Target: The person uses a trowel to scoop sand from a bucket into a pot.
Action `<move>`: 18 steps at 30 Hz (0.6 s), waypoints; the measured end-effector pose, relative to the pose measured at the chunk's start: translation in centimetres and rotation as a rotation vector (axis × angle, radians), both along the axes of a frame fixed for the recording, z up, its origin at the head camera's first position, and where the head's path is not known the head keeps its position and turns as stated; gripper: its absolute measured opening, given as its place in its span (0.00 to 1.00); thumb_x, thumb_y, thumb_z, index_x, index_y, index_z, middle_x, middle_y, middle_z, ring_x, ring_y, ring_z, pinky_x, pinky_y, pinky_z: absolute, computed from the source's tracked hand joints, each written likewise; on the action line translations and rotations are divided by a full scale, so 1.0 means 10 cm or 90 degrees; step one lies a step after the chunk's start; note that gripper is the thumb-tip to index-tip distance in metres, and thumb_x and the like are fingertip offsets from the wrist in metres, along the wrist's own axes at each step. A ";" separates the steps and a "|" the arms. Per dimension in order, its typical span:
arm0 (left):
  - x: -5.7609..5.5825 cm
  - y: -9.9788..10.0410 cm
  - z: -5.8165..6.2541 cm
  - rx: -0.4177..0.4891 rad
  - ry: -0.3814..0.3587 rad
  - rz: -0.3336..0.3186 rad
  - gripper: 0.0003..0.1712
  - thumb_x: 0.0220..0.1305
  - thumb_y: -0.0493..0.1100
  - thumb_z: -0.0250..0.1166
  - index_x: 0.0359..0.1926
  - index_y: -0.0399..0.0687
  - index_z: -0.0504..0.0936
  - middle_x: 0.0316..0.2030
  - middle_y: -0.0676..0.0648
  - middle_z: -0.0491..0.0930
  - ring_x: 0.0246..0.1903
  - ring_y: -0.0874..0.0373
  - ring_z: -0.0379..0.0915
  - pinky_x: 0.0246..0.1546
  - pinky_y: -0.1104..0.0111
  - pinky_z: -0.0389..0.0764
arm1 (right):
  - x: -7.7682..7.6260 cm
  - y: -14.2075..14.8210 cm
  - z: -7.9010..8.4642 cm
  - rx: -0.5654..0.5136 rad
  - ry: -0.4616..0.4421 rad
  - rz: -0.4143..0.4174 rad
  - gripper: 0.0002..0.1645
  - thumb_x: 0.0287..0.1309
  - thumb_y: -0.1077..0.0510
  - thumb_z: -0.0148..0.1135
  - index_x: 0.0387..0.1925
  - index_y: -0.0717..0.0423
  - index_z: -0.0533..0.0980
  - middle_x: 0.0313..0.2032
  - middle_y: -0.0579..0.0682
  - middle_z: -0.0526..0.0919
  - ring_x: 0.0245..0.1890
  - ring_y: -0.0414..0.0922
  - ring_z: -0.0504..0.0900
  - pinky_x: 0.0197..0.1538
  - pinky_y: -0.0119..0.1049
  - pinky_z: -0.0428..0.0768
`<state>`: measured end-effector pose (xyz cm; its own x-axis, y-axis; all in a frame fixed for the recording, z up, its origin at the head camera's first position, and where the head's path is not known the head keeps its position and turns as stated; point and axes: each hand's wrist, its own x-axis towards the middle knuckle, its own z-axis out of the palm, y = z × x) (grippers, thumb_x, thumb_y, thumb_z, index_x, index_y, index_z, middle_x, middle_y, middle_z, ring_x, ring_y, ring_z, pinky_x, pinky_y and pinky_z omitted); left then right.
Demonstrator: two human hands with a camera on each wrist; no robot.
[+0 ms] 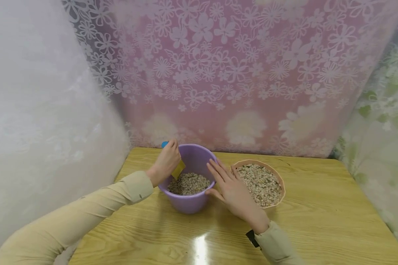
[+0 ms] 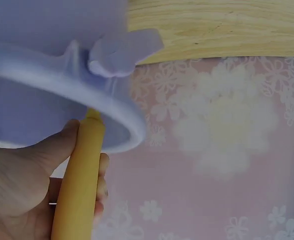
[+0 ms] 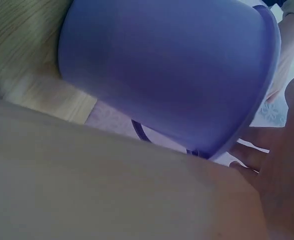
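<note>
A purple bucket [image 1: 189,204] stands on the table with small mixed pebbles or grains [image 1: 189,183] in its bottom. My left hand [image 1: 167,162] grips a small shovel by its yellow handle [image 2: 82,180]. The handle's end is blue, and the flat yellow blade [image 1: 178,170] reaches down inside the bucket by its left wall. Over the bucket's right rim lies my right hand [image 1: 232,191], fingers mostly straight and spread, thumb by the near rim. In the right wrist view the fingers [image 3: 254,137] extend past the rim. The blade's tip is hard to make out.
A peach-coloured basin [image 1: 283,186] filled with similar pale grains [image 1: 260,184] stands just right of my right hand. The wooden table [image 1: 321,221] ends at a pink flowered curtain [image 1: 219,92] behind. A pale sheet hangs at the left.
</note>
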<state>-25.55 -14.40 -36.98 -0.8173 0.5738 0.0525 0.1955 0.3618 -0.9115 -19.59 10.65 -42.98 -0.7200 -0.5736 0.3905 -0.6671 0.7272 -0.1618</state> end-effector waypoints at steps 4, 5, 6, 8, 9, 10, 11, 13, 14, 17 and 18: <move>-0.04 0.02 -0.10 -0.057 -0.049 0.008 0.15 0.77 0.48 0.56 0.32 0.51 0.80 0.26 0.52 0.74 0.32 0.55 0.63 0.48 0.62 0.61 | -0.02 -0.03 -0.07 0.008 0.010 0.000 0.48 0.71 0.28 0.36 0.79 0.54 0.53 0.78 0.53 0.55 0.79 0.53 0.50 0.75 0.61 0.48; -0.05 0.03 -0.12 -0.070 -0.063 0.010 0.14 0.77 0.50 0.55 0.37 0.51 0.83 0.29 0.51 0.77 0.33 0.54 0.66 0.49 0.61 0.62 | -0.03 -0.02 -0.09 0.010 0.011 -0.002 0.48 0.72 0.28 0.36 0.79 0.54 0.53 0.78 0.53 0.55 0.79 0.53 0.50 0.75 0.61 0.48; -0.05 0.04 -0.14 -0.078 -0.070 0.008 0.15 0.77 0.52 0.55 0.44 0.52 0.85 0.34 0.51 0.82 0.36 0.54 0.70 0.50 0.61 0.62 | -0.03 -0.02 -0.10 0.011 0.013 -0.005 0.48 0.72 0.28 0.36 0.79 0.54 0.53 0.78 0.53 0.55 0.79 0.53 0.51 0.75 0.61 0.49; -0.07 0.07 -0.18 -0.087 -0.081 0.007 0.17 0.76 0.55 0.55 0.53 0.55 0.84 0.42 0.51 0.84 0.40 0.54 0.73 0.52 0.60 0.62 | -0.03 -0.02 -0.12 0.010 0.015 -0.009 0.47 0.73 0.29 0.38 0.79 0.53 0.53 0.78 0.53 0.55 0.78 0.53 0.53 0.74 0.61 0.49; -0.07 0.09 -0.20 -0.094 -0.085 0.012 0.18 0.76 0.56 0.54 0.54 0.55 0.83 0.43 0.52 0.84 0.41 0.55 0.73 0.52 0.60 0.61 | -0.02 -0.02 -0.12 0.007 0.012 -0.010 0.46 0.73 0.30 0.39 0.80 0.52 0.52 0.78 0.53 0.55 0.78 0.53 0.53 0.74 0.61 0.49; -0.08 0.11 -0.22 -0.095 -0.087 0.016 0.17 0.76 0.55 0.54 0.52 0.56 0.83 0.43 0.54 0.83 0.40 0.55 0.72 0.51 0.60 0.61 | -0.02 -0.02 -0.12 0.004 0.010 -0.010 0.45 0.73 0.31 0.40 0.80 0.51 0.52 0.78 0.53 0.55 0.78 0.53 0.53 0.74 0.61 0.49; -0.09 0.14 -0.24 -0.094 -0.089 0.020 0.16 0.76 0.55 0.54 0.51 0.56 0.84 0.42 0.54 0.83 0.40 0.56 0.71 0.50 0.60 0.60 | -0.02 -0.02 -0.13 -0.001 0.010 -0.010 0.45 0.73 0.31 0.42 0.80 0.51 0.52 0.78 0.53 0.55 0.78 0.53 0.53 0.74 0.62 0.49; -0.10 0.17 -0.29 -0.096 -0.092 0.034 0.15 0.76 0.54 0.54 0.48 0.55 0.83 0.36 0.53 0.80 0.36 0.55 0.68 0.49 0.59 0.61 | -0.02 -0.03 -0.12 -0.009 0.009 -0.010 0.44 0.74 0.33 0.44 0.79 0.51 0.53 0.78 0.53 0.55 0.78 0.53 0.54 0.74 0.63 0.50; -0.10 0.19 -0.31 -0.095 -0.091 0.042 0.14 0.76 0.54 0.54 0.46 0.54 0.83 0.33 0.53 0.77 0.35 0.55 0.67 0.48 0.59 0.62 | -0.03 -0.03 -0.13 -0.009 0.008 -0.011 0.44 0.74 0.33 0.44 0.79 0.52 0.53 0.78 0.53 0.55 0.78 0.53 0.54 0.74 0.63 0.50; -0.11 0.25 -0.35 -0.086 -0.088 0.057 0.17 0.76 0.55 0.53 0.46 0.52 0.83 0.31 0.51 0.76 0.35 0.54 0.67 0.46 0.59 0.65 | -0.04 -0.02 -0.13 -0.012 0.007 -0.011 0.44 0.74 0.33 0.44 0.79 0.52 0.53 0.78 0.53 0.55 0.78 0.53 0.54 0.73 0.64 0.51; -0.11 0.26 -0.36 -0.089 -0.089 0.063 0.18 0.75 0.56 0.53 0.47 0.52 0.83 0.32 0.52 0.76 0.36 0.54 0.67 0.46 0.59 0.65 | -0.05 -0.02 -0.13 -0.011 0.005 -0.012 0.44 0.74 0.33 0.44 0.79 0.51 0.53 0.78 0.52 0.55 0.78 0.52 0.54 0.73 0.64 0.51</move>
<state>-26.66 -11.76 -40.59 -0.8634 0.4848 -0.1399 0.2938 0.2576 -0.9205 -20.08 10.47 -44.28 -0.7282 -0.5523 0.4059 -0.6540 0.7371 -0.1703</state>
